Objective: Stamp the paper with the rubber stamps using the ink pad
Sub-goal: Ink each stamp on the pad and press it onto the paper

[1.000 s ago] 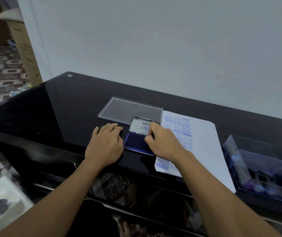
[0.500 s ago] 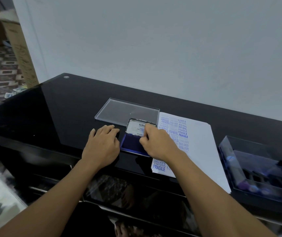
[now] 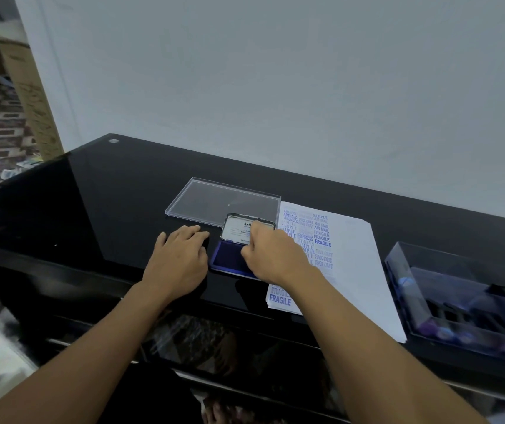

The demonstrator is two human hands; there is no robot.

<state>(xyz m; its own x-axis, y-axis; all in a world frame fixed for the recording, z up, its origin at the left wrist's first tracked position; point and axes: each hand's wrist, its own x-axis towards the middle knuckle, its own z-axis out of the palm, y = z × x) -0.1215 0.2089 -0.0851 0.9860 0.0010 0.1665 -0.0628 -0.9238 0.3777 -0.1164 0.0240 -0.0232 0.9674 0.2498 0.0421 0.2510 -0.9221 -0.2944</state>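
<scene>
1. Two risks sit with your right hand (image 3: 272, 255). Its fingers are bent over the open ink pad (image 3: 230, 258), up by the raised lid (image 3: 237, 231). Whether they pinch the lid's edge or a stamp is hidden, so I cannot tell what it holds. If the knuckles dip, they likely pick up ink and carry it onto the paper (image 3: 358, 261), which lies just beside the pad on your right.
2. The tin could skate on the glossy black table (image 3: 107, 194) under a sideways push. Your left hand (image 3: 178, 258) lies flat with straight fingers just left of the pad, holding nothing, so it does not pin the tin.
3. The paper's near corner overhangs the table edge, and a brush from your forearm could drag the sheets off.
4. The ink pad sits near the front edge between your hands. Its long axis runs left to right, roughly along that edge. The hinge is on the far side, and the lid tilts up and back toward the clear cover (image 3: 223, 200).
5. The paper's long axis runs away from you, skewed rightward at the near end. Its blue prints read upright from your side.
6. The clear tray (image 3: 465, 301) stands farther right, its contents too blurred to name.
</scene>
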